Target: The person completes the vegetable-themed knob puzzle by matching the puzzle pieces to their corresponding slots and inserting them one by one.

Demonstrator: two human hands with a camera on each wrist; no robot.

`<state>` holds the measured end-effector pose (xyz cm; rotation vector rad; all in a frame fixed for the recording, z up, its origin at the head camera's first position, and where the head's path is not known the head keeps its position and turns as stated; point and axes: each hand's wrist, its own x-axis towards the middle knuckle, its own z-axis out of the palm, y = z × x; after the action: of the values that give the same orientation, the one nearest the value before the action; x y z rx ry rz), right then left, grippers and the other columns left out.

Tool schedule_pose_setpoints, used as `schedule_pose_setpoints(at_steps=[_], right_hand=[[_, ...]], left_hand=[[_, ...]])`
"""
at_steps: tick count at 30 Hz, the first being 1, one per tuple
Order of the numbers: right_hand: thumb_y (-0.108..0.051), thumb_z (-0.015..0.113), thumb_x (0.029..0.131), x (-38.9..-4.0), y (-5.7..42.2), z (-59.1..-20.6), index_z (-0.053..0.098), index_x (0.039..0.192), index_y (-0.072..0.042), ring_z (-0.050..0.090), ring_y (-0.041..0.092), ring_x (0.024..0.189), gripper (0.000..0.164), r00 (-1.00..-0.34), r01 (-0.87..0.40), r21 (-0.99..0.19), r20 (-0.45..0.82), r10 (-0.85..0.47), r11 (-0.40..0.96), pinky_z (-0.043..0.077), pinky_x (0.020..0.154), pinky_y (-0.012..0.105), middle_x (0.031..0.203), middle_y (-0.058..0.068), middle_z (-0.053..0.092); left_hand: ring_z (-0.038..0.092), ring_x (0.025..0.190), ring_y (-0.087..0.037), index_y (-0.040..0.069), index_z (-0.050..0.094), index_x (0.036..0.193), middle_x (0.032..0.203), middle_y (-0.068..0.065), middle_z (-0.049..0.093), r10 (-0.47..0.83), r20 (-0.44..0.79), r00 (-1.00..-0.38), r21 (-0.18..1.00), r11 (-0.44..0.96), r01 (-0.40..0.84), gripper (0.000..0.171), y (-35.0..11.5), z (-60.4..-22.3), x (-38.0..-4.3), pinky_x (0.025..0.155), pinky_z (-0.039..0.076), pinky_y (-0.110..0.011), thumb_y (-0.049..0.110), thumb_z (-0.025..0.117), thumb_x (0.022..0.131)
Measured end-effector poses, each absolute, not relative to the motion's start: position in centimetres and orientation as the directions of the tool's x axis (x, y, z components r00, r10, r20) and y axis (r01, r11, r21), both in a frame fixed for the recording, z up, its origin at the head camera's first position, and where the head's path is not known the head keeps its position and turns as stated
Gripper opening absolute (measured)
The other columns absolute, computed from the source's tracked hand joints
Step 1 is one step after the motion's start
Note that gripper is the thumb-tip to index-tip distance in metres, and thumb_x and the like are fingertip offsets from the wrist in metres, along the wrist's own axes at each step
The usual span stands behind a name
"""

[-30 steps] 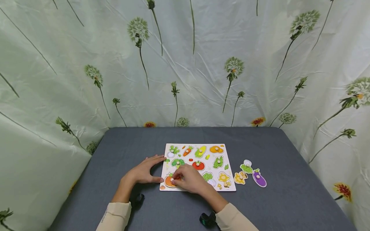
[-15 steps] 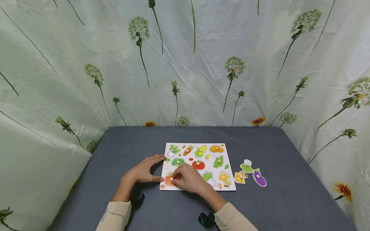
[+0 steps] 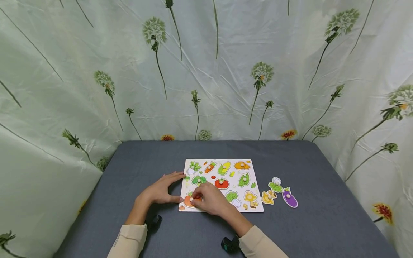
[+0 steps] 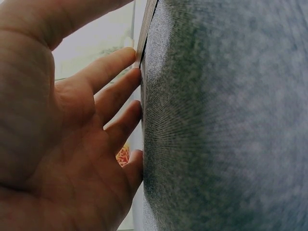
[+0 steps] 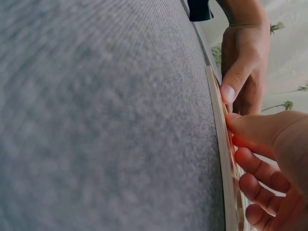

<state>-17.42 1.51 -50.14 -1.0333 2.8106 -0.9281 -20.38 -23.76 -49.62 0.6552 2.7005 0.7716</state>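
Observation:
A white peg puzzle board (image 3: 233,184) printed with vegetables lies flat on the table, most of its shapes filled by knobbed pieces. At its lower left corner my right hand (image 3: 211,199) pinches the knob of an orange pumpkin puzzle piece (image 3: 187,202) between thumb and index finger. That hand partly covers the piece, which sits at its printed place; whether it lies fully flush cannot be told. My left hand (image 3: 161,190) rests along the board's left edge, thumb and fingers spread and touching it. In the right wrist view, the board's wooden side (image 5: 221,139) runs beside both hands.
Right of the board lie three loose pieces: a cabbage-like green-and-white one (image 3: 275,185), a yellow mushroom (image 3: 268,197) and a purple eggplant (image 3: 289,198). A dark grey cloth covers the table (image 3: 322,229). A flower-print curtain (image 3: 226,89) hangs behind and at the sides.

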Motion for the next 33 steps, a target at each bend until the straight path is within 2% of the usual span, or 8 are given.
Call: schedule_pose_setpoints(at_steps=[7, 15, 23, 33], right_hand=[[-0.029, 0.08, 0.091, -17.3, 2.2, -49.9, 0.08, 0.102, -0.018, 0.054, 0.005, 0.08, 0.015, -0.802, -0.54, -0.597, 0.149, -0.579, 0.594, 0.045, 0.074, 0.02, 0.088, -0.009, 0.07], [-0.026, 0.08, 0.091, -17.5, 3.9, -49.5, 0.078, 0.108, -0.015, 0.062, 0.009, 0.088, 0.02, -0.809, -0.539, -0.62, 0.193, -0.555, 0.57, 0.052, 0.08, 0.026, 0.097, -0.004, 0.073], [-0.025, 0.083, 0.088, -17.6, 4.8, -48.9, 0.079, 0.104, -0.015, 0.063, 0.013, 0.087, 0.019, -0.814, -0.554, -0.592, 0.24, -0.529, 0.585, 0.051, 0.078, 0.027, 0.092, -0.004, 0.073], [-0.02, 0.083, 0.087, -17.6, 6.0, -48.3, 0.079, 0.099, -0.012, 0.065, 0.019, 0.09, 0.015, -0.806, -0.57, -0.611, 0.289, -0.516, 0.549, 0.053, 0.081, 0.031, 0.091, -0.001, 0.072]], left_hand=[[0.028, 0.156, -0.04, 0.017, 0.046, 0.156, 0.164, -0.011, 0.04, 0.491, -0.122, -0.863, 0.549, 0.758, 0.354, 0.092, -23.8, -49.6, -20.4, 0.122, 0.014, -0.072, 0.047, 0.083, 0.078], [0.028, 0.156, -0.041, 0.017, 0.045, 0.157, 0.165, -0.011, 0.039, 0.493, -0.121, -0.861, 0.549, 0.757, 0.356, 0.092, -23.9, -49.6, -20.5, 0.122, 0.014, -0.071, 0.048, 0.083, 0.079], [0.027, 0.156, -0.04, 0.018, 0.045, 0.157, 0.165, -0.011, 0.039, 0.483, -0.13, -0.866, 0.549, 0.762, 0.343, 0.093, -23.8, -49.5, -20.4, 0.122, 0.013, -0.071, 0.049, 0.083, 0.078], [0.027, 0.156, -0.04, 0.017, 0.044, 0.157, 0.165, -0.012, 0.038, 0.481, -0.138, -0.866, 0.551, 0.764, 0.336, 0.094, -23.7, -49.4, -20.3, 0.123, 0.012, -0.071, 0.048, 0.082, 0.077]])
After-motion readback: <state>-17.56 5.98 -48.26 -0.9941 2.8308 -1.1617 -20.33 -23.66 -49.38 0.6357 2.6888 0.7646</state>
